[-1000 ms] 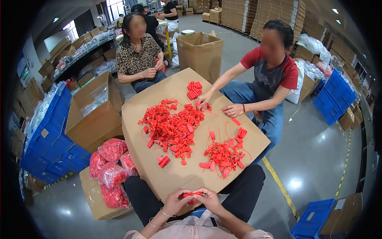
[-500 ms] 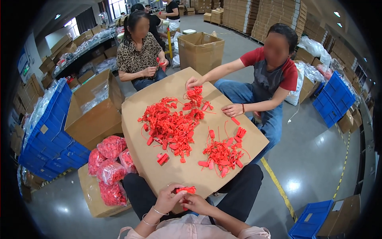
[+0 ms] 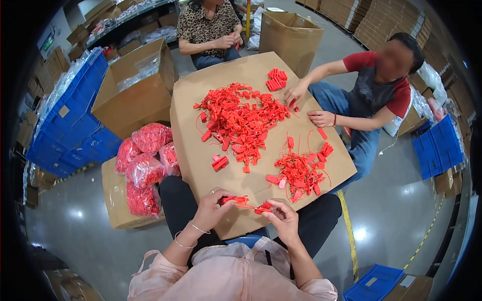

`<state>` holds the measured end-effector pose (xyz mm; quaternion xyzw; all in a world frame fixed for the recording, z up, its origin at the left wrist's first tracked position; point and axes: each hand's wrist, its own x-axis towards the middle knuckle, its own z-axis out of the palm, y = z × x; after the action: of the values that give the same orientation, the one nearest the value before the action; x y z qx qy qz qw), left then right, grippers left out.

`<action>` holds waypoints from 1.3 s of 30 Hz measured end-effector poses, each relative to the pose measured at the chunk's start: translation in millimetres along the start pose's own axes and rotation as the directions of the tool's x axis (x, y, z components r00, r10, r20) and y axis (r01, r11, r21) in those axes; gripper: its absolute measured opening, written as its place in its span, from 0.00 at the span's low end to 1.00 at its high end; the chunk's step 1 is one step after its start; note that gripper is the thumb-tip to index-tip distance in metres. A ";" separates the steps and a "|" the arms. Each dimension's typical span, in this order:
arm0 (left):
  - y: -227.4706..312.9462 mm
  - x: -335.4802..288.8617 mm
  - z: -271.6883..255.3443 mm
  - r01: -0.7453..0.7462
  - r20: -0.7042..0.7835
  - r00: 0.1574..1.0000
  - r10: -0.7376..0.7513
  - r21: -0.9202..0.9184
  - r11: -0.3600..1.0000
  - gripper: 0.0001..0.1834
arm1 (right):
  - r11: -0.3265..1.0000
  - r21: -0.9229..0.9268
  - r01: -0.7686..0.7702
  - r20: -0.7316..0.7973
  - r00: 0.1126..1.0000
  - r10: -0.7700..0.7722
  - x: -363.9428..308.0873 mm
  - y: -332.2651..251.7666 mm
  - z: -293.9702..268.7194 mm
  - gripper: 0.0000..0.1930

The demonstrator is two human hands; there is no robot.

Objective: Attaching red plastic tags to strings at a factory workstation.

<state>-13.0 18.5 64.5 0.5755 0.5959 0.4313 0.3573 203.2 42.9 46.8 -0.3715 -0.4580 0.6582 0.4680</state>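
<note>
My left hand is closed round a bundle of red corded tags, low over the near edge of the cardboard-topped table. Just right of it, my right hand pinches a single red tag between thumb and fingers. Red cord shows between the two hands. Beyond them lies a large tangled heap of red corded tags. A smaller heap sits nearer, on the right. A small red bundle rests left of that heap.
Across the right side, a co-worker handles red pieces beside a neat red stack. Another person sits at the far side. Left of the table are bagged red pieces, an open carton and blue crates.
My right hand has moved right, away from my left, and now shows a red tag. The co-worker's hand has lowered beside a red stack. The whole view has shifted.
</note>
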 end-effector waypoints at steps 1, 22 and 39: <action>-0.4 -1.0 0.7 0.007 -0.005 1.000 -0.007 -0.002 1.000 0.09 | 0.951 -0.252 0.179 0.051 0.984 -0.172 0.6 -4.9 0.0 0.13; -23.4 -4.4 9.0 -0.227 0.339 0.909 0.241 -0.080 0.970 0.07 | 0.967 -0.070 -0.244 0.398 0.883 0.251 22.2 27.6 -5.7 0.06; -65.6 -19.4 44.6 0.554 0.572 0.753 -0.324 -0.287 0.782 0.09 | 0.907 0.038 -0.420 0.304 0.869 0.390 -28.2 134.9 -28.0 0.14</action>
<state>4.9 6.0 -14.2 0.4085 0.4921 0.2932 0.7106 199.8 3.9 -88.3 -0.3342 -0.3986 0.8117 0.2658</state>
